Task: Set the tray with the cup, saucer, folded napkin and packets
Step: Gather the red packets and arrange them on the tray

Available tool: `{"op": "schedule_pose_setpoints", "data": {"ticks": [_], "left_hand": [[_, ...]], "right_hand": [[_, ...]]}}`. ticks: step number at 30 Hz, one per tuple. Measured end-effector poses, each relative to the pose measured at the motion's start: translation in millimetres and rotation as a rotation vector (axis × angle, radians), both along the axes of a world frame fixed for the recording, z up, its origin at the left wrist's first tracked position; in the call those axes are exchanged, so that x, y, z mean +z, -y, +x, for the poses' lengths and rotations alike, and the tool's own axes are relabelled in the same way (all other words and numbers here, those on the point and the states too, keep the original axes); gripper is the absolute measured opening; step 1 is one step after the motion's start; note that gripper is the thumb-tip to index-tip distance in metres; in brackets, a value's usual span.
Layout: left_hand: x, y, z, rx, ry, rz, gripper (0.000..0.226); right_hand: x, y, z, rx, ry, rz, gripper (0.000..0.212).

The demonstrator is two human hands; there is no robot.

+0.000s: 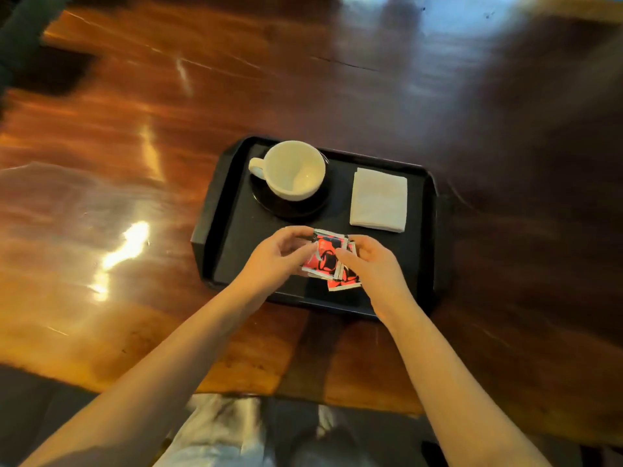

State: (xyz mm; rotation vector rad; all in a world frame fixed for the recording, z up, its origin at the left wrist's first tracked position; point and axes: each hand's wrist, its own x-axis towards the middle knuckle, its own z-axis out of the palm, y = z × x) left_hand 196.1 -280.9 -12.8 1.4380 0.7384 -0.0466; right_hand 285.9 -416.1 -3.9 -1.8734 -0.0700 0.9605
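Head view: packets [328,261] between the hands, left hand [276,256] and right hand [371,264] pinching them over the tray [242,230].

A: Any writing to read on the packets [328,261]?
B: Red and black print with white edges, yet too blurred to make out a single word or brand
A: Anything elsewhere?
B: No lettering can be read on anything else in view
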Motion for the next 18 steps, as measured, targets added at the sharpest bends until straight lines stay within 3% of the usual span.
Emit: {"op": "schedule_pose_setpoints", "data": {"ticks": [4, 13, 18], "left_hand": [[-12, 1, -1, 0.082, -0.085, 0.057, 0.033], [-35, -4, -3, 0.183, -0.129, 0.117, 0.018], [-51, -12, -8, 0.265, -0.174, 0.189, 0.022]], "right_hand": [[-15, -5, -2, 0.020, -0.004, 0.013, 0.032], [-45, -12, -5, 0.027, 0.022, 0.007, 0.021], [-56, -15, 2, -0.020, 0.039, -0.037, 0.029]]}}
